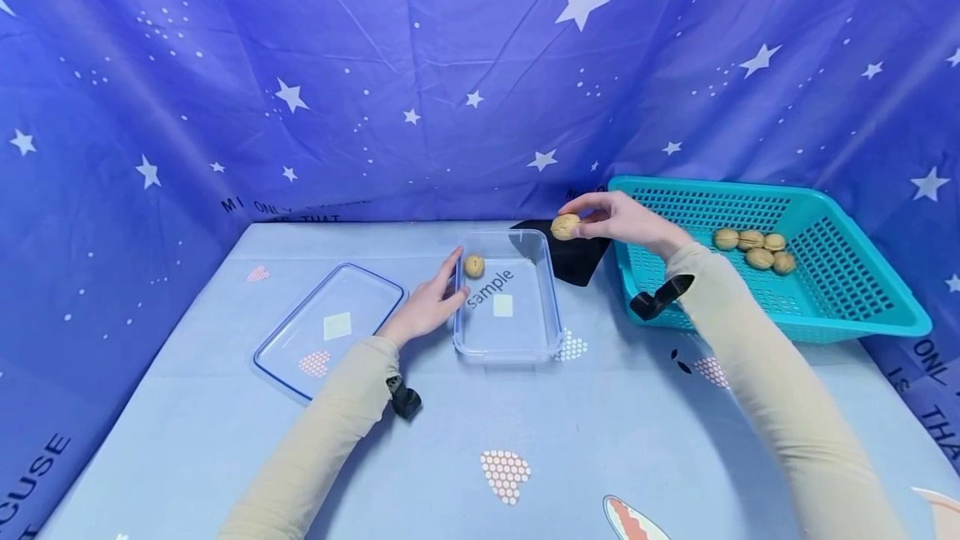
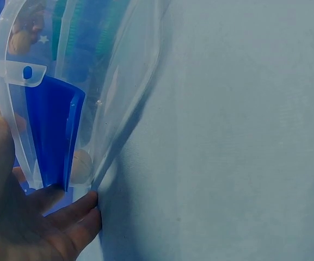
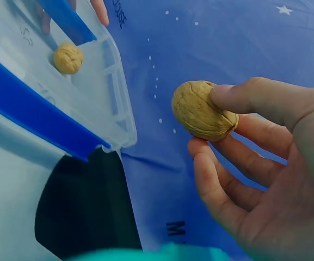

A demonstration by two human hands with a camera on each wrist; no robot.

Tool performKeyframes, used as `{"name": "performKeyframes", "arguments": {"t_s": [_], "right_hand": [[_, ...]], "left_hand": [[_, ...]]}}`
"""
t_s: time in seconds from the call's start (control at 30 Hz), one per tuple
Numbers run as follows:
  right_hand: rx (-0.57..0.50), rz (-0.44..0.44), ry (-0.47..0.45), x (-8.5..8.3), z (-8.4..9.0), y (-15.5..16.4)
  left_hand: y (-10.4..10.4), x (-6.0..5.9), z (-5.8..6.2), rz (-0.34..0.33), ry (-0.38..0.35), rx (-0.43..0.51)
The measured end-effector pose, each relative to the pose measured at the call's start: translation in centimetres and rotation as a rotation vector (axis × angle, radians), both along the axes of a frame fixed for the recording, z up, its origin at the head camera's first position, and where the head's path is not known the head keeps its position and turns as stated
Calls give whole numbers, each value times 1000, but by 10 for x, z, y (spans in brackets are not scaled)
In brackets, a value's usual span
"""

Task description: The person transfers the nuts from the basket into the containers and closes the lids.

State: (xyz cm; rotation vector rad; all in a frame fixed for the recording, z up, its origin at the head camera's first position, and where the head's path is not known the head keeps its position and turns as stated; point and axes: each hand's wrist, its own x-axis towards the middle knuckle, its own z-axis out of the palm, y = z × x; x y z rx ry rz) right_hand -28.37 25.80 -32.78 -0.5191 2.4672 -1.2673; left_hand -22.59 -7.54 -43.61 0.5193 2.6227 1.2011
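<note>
Right hand [image 1: 626, 222] pinches walnut [image 1: 565, 226]; left hand [image 1: 423, 307], fingers straight, against clear container [image 1: 508, 342]; palm side hidden.

We see a tabletop [image 1: 187, 440] under a pale blue printed cloth. Directly on it lie a clear container [image 1: 510, 332], a flat lid [image 1: 330, 327] with a blue rim to its left, a black cloth [image 1: 573, 261] behind the container, and a teal basket [image 1: 862, 315] at the right.
</note>
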Motion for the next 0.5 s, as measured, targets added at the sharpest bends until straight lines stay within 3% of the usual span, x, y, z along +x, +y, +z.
{"name": "performKeyframes", "arguments": {"t_s": [0.5], "right_hand": [[-19,79,-10,-2,-11,-32]], "left_hand": [[0,-1,0,-3,-1,7]]}}
